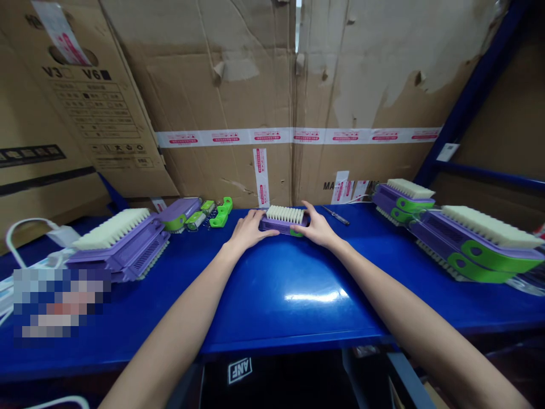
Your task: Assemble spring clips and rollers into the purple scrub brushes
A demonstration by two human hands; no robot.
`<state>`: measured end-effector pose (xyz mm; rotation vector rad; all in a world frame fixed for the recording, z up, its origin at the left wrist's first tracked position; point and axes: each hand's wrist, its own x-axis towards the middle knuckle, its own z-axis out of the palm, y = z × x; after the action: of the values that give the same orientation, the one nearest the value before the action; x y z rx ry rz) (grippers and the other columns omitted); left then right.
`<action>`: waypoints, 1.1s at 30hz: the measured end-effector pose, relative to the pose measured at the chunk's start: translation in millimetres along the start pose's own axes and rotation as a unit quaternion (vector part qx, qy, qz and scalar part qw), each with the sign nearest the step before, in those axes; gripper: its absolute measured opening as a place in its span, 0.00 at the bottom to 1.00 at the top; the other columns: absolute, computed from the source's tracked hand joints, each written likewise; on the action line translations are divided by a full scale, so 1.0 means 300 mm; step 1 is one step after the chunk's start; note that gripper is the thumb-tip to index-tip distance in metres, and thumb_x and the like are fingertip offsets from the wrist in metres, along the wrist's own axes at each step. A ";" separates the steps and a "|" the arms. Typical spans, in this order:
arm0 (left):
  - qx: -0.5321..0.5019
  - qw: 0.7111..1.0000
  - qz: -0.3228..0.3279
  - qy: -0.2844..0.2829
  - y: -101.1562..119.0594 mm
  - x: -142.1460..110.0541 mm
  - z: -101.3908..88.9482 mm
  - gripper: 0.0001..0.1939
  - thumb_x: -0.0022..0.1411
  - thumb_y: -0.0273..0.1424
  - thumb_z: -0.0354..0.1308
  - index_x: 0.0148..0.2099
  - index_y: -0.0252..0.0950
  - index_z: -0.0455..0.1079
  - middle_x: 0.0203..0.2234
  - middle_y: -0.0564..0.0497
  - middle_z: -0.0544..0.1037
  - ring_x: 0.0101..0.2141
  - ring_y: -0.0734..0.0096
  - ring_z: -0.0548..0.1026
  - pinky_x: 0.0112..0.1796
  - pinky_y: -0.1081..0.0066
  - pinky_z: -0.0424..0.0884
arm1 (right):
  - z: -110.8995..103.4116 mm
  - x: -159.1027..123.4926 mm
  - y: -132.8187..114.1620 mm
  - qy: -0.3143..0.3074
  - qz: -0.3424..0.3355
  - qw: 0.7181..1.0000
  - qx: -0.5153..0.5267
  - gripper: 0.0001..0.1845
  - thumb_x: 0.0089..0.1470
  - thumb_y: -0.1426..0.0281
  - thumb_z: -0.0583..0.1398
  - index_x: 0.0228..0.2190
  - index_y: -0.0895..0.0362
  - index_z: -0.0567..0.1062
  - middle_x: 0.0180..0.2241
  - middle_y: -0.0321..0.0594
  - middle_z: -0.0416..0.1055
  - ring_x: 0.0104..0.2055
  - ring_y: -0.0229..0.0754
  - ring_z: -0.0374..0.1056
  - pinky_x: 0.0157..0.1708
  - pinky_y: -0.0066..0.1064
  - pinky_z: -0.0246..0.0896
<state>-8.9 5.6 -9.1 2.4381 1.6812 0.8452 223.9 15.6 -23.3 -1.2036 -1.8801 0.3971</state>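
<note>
Bare forearms reach from the near edge of the glossy blue desk (289,295) across a wide open stretch of its top. At the far side, close to the cardboard wall (238,85), the left hand (247,230) and right hand (317,227) grip the two ends of a small purple brush block with white bristles (284,219) resting on the desk. Stacked purple brush units (121,247) crowd the left side; purple-and-green brush units (464,241) line the right edge. A slim screwdriver (335,215) lies just right of the right hand.
</note>
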 end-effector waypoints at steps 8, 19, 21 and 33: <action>0.071 0.997 -0.002 0.031 0.046 -0.001 -0.003 0.30 0.61 0.51 0.50 0.57 0.35 0.62 0.50 0.37 0.68 0.52 0.49 0.66 0.48 0.56 0.61 | 0.013 0.002 0.003 0.007 -0.013 1.000 -0.023 0.44 0.44 0.59 0.65 0.59 0.59 0.57 0.51 0.53 0.68 0.54 0.53 0.64 0.52 0.46 0.60; 0.176 0.974 0.059 0.129 0.149 -0.016 -0.064 0.34 0.62 0.55 0.41 0.53 0.32 0.65 0.44 0.39 0.73 0.46 0.53 0.71 0.45 0.61 0.63 | -0.023 -0.012 -0.081 0.103 0.074 0.992 0.014 0.27 0.60 0.51 0.46 0.48 0.55 0.70 0.23 0.37 0.72 0.29 0.43 0.71 0.34 0.33 0.64; 0.176 0.971 0.066 0.150 0.186 -0.027 -0.081 0.34 0.60 0.57 0.42 0.52 0.33 0.65 0.44 0.40 0.72 0.46 0.53 0.70 0.45 0.61 0.64 | -0.021 -0.015 -0.079 0.072 0.068 0.994 -0.043 0.24 0.60 0.55 0.47 0.50 0.54 0.69 0.26 0.38 0.74 0.31 0.44 0.72 0.35 0.33 0.64; 0.180 0.974 -0.139 -0.019 0.211 -0.038 -0.068 0.36 0.54 0.48 0.57 0.59 0.33 0.55 0.45 0.35 0.73 0.45 0.47 0.73 0.40 0.60 0.69 | 0.009 -0.035 -0.068 -0.108 -0.018 0.955 -0.276 0.27 0.59 0.63 0.52 0.58 0.60 0.61 0.51 0.52 0.68 0.52 0.52 0.62 0.48 0.40 0.56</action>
<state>32.2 -35.1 25.6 2.3101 2.2600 0.4887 211.6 -2.8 -16.9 -1.5311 -2.2873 -0.0323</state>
